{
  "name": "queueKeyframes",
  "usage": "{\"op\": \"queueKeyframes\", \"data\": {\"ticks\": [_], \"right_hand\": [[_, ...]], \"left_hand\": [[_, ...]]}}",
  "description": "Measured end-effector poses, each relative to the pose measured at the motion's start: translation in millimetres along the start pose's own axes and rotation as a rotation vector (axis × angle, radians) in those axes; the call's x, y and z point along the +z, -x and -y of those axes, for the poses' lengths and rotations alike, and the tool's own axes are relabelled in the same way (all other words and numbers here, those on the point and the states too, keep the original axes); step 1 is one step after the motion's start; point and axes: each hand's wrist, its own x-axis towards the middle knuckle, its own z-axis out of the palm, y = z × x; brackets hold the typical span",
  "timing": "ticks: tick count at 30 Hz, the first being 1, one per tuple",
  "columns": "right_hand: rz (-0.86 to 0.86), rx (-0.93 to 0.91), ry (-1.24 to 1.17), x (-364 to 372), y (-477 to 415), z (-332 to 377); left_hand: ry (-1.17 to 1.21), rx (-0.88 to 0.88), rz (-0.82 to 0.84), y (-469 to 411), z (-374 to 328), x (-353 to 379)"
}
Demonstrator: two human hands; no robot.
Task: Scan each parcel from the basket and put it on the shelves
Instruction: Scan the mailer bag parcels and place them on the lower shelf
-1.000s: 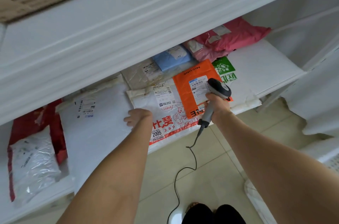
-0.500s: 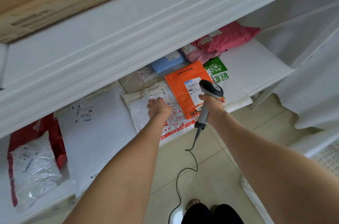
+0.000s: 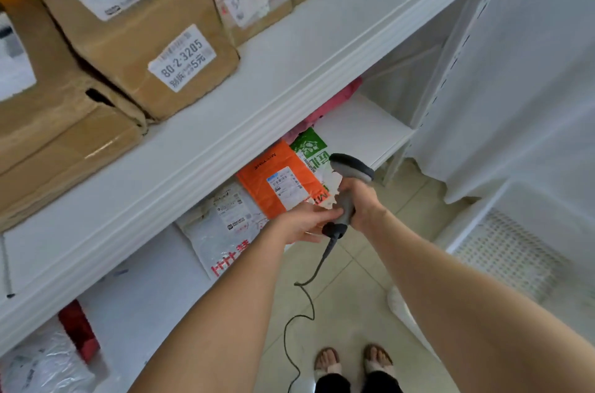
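Note:
My right hand point(image 3: 360, 204) grips the handle of a grey corded barcode scanner point(image 3: 349, 173) in front of the lower shelf. My left hand point(image 3: 306, 223) is off the shelf, its fingertips touching the scanner's handle from the left. On the lower shelf point(image 3: 363, 132) lie an orange mailer point(image 3: 277, 180) with a white label, a white bag with red print point(image 3: 225, 231), a green-and-white bag point(image 3: 310, 148) and a pink bag point(image 3: 335, 103), mostly hidden under the upper shelf.
Several cardboard boxes point(image 3: 135, 25) with labels stand on the upper shelf point(image 3: 257, 87). A white perforated basket point(image 3: 515, 251) sits on the floor at the right. A red bag point(image 3: 77, 328) and clear plastic bag point(image 3: 42, 367) lie lower left. The scanner cable point(image 3: 302, 312) hangs to the tiled floor.
My left hand left the white bag on the lower shelf and moved right to the scanner handle. The view rose, bringing the upper shelf's boxes into sight.

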Motion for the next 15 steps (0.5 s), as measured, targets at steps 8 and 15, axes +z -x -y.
{"op": "queueKeyframes", "data": {"ticks": [8,15], "right_hand": [[-0.077,-0.125,0.088,-67,-43,68],[0.013,-0.030,0.374,-98,-96,100]], "left_hand": [[0.048,0.087,0.081,-47,-66,75],[0.106,0.132,-0.266,-121,-103,106]]}}
